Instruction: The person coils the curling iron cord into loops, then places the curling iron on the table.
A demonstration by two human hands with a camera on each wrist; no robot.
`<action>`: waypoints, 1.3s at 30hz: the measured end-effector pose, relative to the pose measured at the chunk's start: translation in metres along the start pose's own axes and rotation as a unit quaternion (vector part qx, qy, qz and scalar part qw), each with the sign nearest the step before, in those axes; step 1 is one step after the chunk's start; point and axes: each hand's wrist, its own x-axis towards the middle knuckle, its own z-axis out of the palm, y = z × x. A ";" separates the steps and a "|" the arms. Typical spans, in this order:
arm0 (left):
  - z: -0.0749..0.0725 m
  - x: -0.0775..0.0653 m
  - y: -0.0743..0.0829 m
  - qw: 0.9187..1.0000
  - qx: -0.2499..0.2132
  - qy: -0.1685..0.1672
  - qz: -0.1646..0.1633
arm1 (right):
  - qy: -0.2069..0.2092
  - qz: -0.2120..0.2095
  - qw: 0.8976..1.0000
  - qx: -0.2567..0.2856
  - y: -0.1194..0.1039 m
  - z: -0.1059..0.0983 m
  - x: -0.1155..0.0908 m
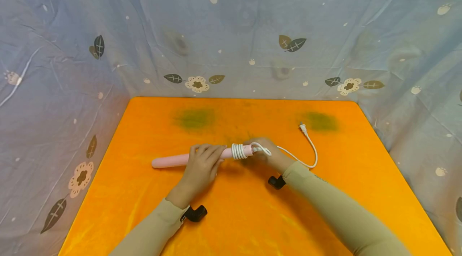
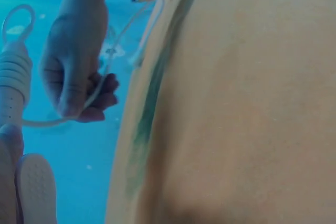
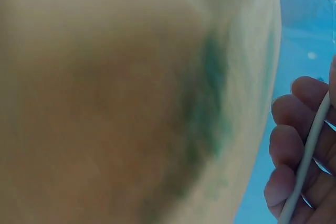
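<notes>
A slim pink hair iron (image 1: 169, 162) is held up at a slight tilt above the orange table. My left hand (image 1: 203, 166) grips it around the middle. White power cord (image 1: 238, 151) is wound in several turns round its handle end, and a small loop stands out at the tip. Beside that end, my right hand (image 1: 270, 154) pinches the cord's loose length, with the thumb over it in the left wrist view. Across the curled fingers (image 3: 287, 145) runs the cord (image 3: 310, 150) in the right wrist view. Part of the right hand is hidden behind the handle in the head view.
The cord's free end curves right to a white two-prong plug (image 1: 303, 128) near the table's back. Orange cloth covers the table (image 1: 231, 224), with dark greenish patches at the back. A patterned curtain (image 1: 231, 39) surrounds it. Black wrist mounts (image 1: 196, 213) sit below both hands.
</notes>
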 end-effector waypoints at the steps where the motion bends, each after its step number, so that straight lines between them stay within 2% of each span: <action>1: 0.000 0.001 0.000 1.000 0.001 -0.002 -0.005 | 0.005 -0.006 1.000 -0.003 0.000 0.004 -0.004; 2: 0.000 0.001 0.000 1.000 0.001 -0.002 -0.009 | 0.007 -0.016 1.000 -0.020 0.000 0.007 -0.007; 5: 0.000 0.002 -0.001 1.000 0.001 0.001 -0.017 | 0.032 -0.060 0.997 -0.025 0.000 0.018 -0.010; 7: 0.001 0.002 -0.002 1.000 0.001 0.004 -0.022 | 0.038 -0.096 0.992 -0.069 -0.002 0.024 -0.011; 8: 0.002 0.002 -0.002 1.000 0.001 0.007 -0.025 | 0.038 -0.101 0.992 -0.072 -0.004 0.027 -0.011; 9: 0.002 0.002 -0.003 1.000 0.000 0.009 -0.027 | 0.039 -0.097 0.993 -0.059 -0.007 0.029 -0.011; 12: 0.003 0.003 -0.003 0.999 0.003 0.009 -0.037 | 0.020 -0.078 0.993 -0.084 -0.017 0.030 -0.015; 14: 0.003 0.003 -0.004 0.999 0.006 0.008 -0.042 | 0.021 -0.078 0.993 -0.091 -0.023 0.031 -0.017; 21: 0.006 0.005 -0.008 0.998 0.015 0.003 -0.058 | 0.045 -0.099 0.986 -0.130 -0.033 0.033 -0.021; 30: 0.010 0.007 -0.018 0.995 0.045 -0.013 -0.092 | 0.059 -0.150 0.966 -0.204 -0.043 0.031 -0.025; 39: 0.011 0.006 -0.025 0.991 0.057 -0.038 -0.114 | 0.063 -0.169 0.960 -0.215 -0.060 0.018 -0.030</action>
